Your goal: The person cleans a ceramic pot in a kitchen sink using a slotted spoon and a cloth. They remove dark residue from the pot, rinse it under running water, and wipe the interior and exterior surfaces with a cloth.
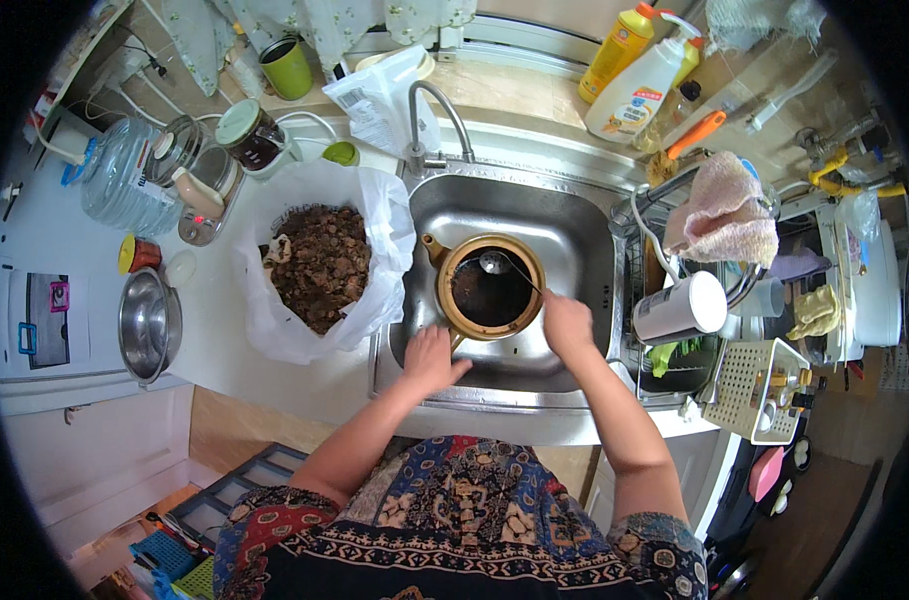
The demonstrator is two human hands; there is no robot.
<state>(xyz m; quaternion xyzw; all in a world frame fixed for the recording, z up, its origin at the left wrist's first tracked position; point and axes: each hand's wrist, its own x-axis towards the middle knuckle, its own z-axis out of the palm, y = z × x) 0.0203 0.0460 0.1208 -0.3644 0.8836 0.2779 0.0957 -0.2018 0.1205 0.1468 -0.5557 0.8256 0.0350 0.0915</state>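
Note:
A brown clay pot (444,289) with a short spout stands in the stainless steel sink (574,225). Dark liquid with bits of residue lies inside it. My right hand (568,324) grips the thin handle of a metal spoon (493,262), whose perforated-looking bowl is inside the pot. At the pot's near left side, my left hand (427,358) is on its stub handle, the thumb spread out; the fingers partly hide the handle. Left of the sink, a white plastic bag (383,225) stands wide with brown, wet-looking plant residue (323,266) in it.
A curved faucet (443,94) rises behind the sink. Leftward are a steel bowl (145,322), a glass kettle (199,176) and a large water bottle (124,176). Detergent bottles (634,94) stand on the back ledge. A pink cloth (721,214) and dish rack (668,367) are at right.

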